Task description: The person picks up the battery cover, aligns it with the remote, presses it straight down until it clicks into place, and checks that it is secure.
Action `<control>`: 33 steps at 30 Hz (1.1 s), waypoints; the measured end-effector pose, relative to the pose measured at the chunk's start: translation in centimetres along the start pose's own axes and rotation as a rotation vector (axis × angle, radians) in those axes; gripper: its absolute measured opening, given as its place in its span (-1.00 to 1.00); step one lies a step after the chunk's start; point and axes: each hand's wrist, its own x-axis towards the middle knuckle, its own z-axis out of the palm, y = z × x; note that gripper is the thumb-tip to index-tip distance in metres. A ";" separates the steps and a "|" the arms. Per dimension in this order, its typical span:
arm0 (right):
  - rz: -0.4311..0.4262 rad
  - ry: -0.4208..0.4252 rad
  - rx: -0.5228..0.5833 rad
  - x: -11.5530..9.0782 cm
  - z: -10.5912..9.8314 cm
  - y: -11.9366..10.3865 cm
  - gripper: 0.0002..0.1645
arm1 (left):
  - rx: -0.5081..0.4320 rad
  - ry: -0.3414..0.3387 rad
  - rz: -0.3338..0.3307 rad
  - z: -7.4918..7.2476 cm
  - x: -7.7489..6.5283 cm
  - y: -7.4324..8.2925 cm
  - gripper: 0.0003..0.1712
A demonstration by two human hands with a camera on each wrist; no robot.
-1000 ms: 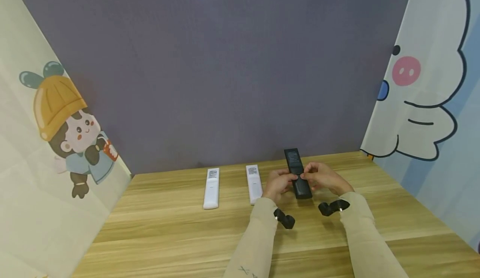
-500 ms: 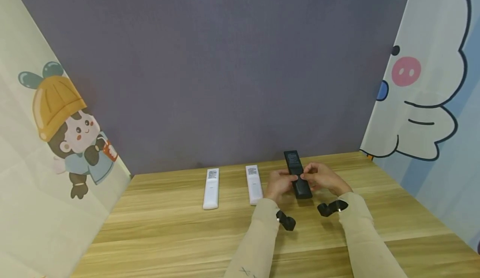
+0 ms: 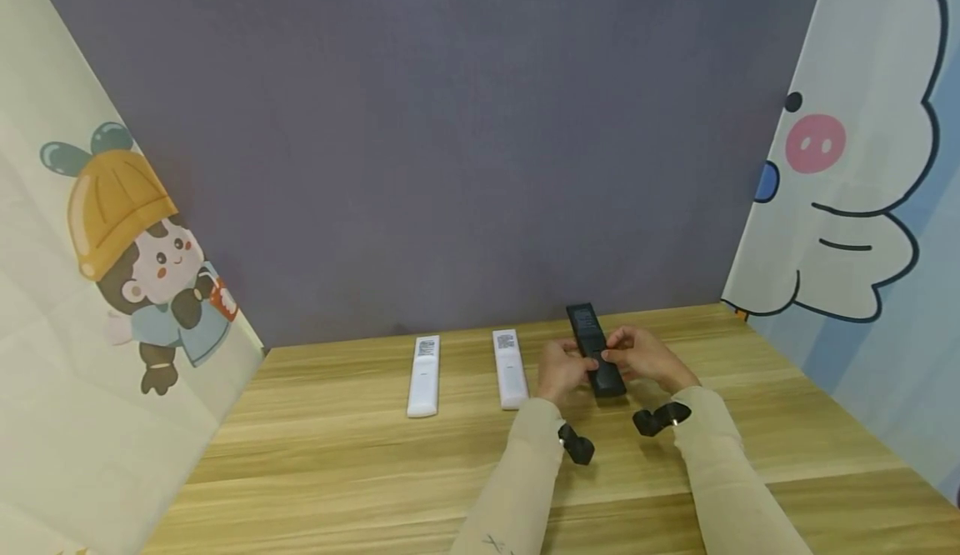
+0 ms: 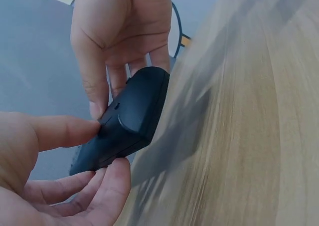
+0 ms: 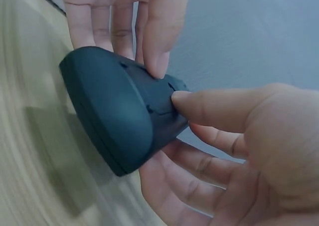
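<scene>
A black remote control point(image 3: 587, 330) is held by both hands at the right half of the table, its labelled back facing up. My left hand point(image 3: 562, 369) grips its left edge, thumb on the back and fingers underneath. From the other side my right hand point(image 3: 645, 355) holds it the same way, its thumb pressing near the battery cover point(image 5: 162, 94). In the left wrist view the near end of the remote point(image 4: 142, 106) tilts over the table, its shadow below. Two white remotes point(image 3: 423, 377) point(image 3: 510, 369) lie to the left of my hands, backs up.
The wood-grain table point(image 3: 337, 463) ends at a grey panel point(image 3: 450, 147) behind the remotes. Printed cartoon walls stand at the left point(image 3: 67, 355) and right point(image 3: 840, 263). A black wrist camera point(image 3: 577, 445) sits on the left cuff, another camera point(image 3: 660, 418) on the right.
Both thumbs have slid a little toward the near end of the black remote, and its far end has dipped slightly. My left hand has shifted a bit right. The white remotes stay put.
</scene>
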 end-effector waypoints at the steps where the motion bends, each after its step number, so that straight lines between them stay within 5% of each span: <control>1: 0.005 0.001 -0.006 0.0 0.0 0.1 -0.70 | 0.020 0.001 0.005 0.0 0.0 0.0 -0.50; 10: -0.007 -0.004 -0.063 0.5 0.4 0.7 -0.64 | 0.113 0.008 0.042 0.0 0.2 -0.5 -0.32; 20: -0.020 -0.021 -0.110 0.2 0.7 1.2 -0.55 | 0.325 -0.030 0.064 0.2 -0.2 -0.6 -0.22; 33: -0.013 0.015 -0.141 0.5 0.9 1.9 -0.52 | 0.394 -0.040 0.082 0.3 -0.6 -0.5 -0.26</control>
